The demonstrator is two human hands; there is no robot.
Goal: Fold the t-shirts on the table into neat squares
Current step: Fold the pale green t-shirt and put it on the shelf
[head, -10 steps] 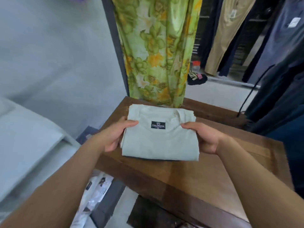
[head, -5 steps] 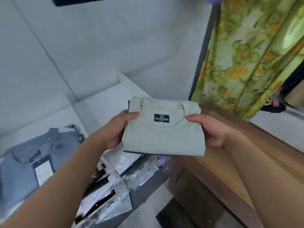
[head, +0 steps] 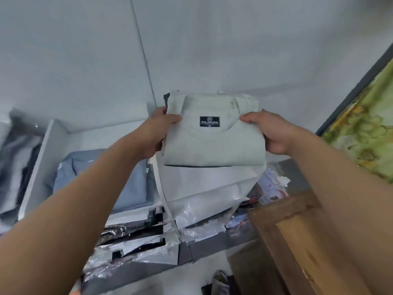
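The folded t-shirt (head: pixel 212 143) is a pale grey-green packet, close to square and slightly longer left to right. Its collar lies at the far edge and its folded hem at the near edge, with the front face turned up toward the camera. A dark strip shows along the near edge and at the far-left corner; its source cannot be told.

A dark rectangular label (head: pixel 209 121) sits inside the collar. It reads "POLOMIMIN" in white capitals below a circled "M", upright as seen from the near side. The smaller lines beneath are too small to read.

The t-shirt is held in the air, off and to the left of the wooden table (head: pixel 297 233), whose corner shows at near right.

The left hand (head: pixel 156 133) grips the left edge, thumb laid across the top face toward the label. The right hand (head: pixel 271 133) grips the right edge the same way. The fingers of both hands are hidden under the cloth.

Directly below the t-shirt lies a white plastic-bagged pack (head: pixel 204 188). Left of it, a blue-grey garment (head: pixel 100 177) lies beside a white divider (head: pixel 36 167). Nearer, more plastic-wrapped packs (head: pixel 138 243) are stacked. A pale wall (head: pixel 212 39) fills the far side, and a green floral curtain (head: pixel 365 135) hangs at right.
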